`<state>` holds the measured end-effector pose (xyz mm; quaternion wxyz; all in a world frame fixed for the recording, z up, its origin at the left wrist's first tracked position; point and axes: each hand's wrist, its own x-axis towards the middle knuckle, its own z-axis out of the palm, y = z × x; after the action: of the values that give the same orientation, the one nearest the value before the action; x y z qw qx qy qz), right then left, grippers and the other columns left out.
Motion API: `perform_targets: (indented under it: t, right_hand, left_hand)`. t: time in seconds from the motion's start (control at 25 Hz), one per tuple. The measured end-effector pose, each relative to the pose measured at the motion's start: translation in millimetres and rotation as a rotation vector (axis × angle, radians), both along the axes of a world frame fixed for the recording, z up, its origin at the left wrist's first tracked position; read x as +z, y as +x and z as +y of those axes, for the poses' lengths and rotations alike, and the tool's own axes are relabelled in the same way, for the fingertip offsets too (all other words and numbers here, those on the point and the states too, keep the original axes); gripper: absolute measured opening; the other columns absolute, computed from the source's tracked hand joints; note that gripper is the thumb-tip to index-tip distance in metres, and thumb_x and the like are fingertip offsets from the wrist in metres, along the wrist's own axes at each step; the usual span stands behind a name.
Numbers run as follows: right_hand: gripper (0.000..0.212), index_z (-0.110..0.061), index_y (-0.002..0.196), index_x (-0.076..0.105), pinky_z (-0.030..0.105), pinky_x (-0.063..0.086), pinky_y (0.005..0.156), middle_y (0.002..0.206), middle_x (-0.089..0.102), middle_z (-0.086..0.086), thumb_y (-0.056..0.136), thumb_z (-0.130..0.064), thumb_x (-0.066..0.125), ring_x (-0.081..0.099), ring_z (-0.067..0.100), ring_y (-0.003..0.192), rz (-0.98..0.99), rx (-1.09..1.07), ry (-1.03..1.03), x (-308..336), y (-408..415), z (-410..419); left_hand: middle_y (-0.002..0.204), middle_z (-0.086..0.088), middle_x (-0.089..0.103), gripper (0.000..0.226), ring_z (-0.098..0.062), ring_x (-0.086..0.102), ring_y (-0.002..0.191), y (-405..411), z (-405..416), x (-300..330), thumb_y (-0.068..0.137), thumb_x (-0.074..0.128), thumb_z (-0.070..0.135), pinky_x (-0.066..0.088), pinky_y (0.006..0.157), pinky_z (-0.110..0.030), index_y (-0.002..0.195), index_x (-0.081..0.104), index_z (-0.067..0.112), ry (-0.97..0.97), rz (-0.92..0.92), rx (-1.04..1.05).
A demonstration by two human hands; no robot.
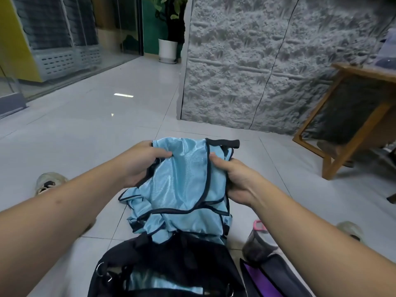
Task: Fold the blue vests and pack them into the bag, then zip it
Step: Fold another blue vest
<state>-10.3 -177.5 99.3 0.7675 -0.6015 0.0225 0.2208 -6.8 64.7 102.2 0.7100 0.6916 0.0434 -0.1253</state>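
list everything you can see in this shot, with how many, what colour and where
blue vests: a bunch, count unclear, light blue with dark trim, held above the bag
bag: one, black, bottom centre, blue fabric inside
bottle: one, dark with pink cap, right of the bag
pouch: one, grey and purple, bottom right
shoes: two, pale, on the floor left and right
wooden table: one, brown, right
potted plant: one, green in white pot, far back
stone wall: grey, centre back
hands: left and right, both gripping the vests
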Motion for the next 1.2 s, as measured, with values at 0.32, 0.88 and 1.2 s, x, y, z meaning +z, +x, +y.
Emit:
perform_targets:
  t: [0.32, 0.88, 1.2]
  right_hand:
    - [0.034, -0.001, 0.108, 0.073, 0.052, 0.064, 0.078, 0.096, 0.080, 0.017, 0.079, 0.016, 0.072, 0.079, 0.036, 0.086, 0.067, -0.176, -0.298, -57, -40, -3]
    - [0.037, -0.023, 0.101, 0.074, 0.023, 0.061, 0.078, 0.097, 0.081, -0.009, 0.075, -0.002, 0.090, 0.077, 0.008, 0.093, 0.016, -0.236, -0.323, -183, -117, -9]
    - [0.058, -0.016, 0.115, 0.074, 0.044, 0.056, 0.103, 0.112, 0.079, -0.002, 0.063, -0.014, 0.099, 0.073, 0.019, 0.107, 0.358, 0.199, -0.611, -225, -116, -2]
  left_hand:
    - [0.115, -0.018, 0.076, 0.023, -0.035, 0.076, 0.103, -43, 7, -71, 0.099, 0.063, 0.004, 0.061, 0.089, -0.048, 0.121, 0.067, 0.005, -0.009, 0.148, 0.036]
    - [0.099, -0.002, 0.076, 0.022, -0.018, 0.072, 0.095, -91, 0, -189, 0.096, 0.065, 0.000, 0.057, 0.083, -0.029, 0.097, 0.074, 0.020, 0.259, -0.063, 0.001]
    - [0.104, -0.011, 0.074, 0.027, -0.039, 0.069, 0.101, -78, 12, -215, 0.083, 0.075, 0.018, 0.050, 0.079, -0.040, 0.108, 0.069, 0.009, 0.524, 0.291, -0.279]
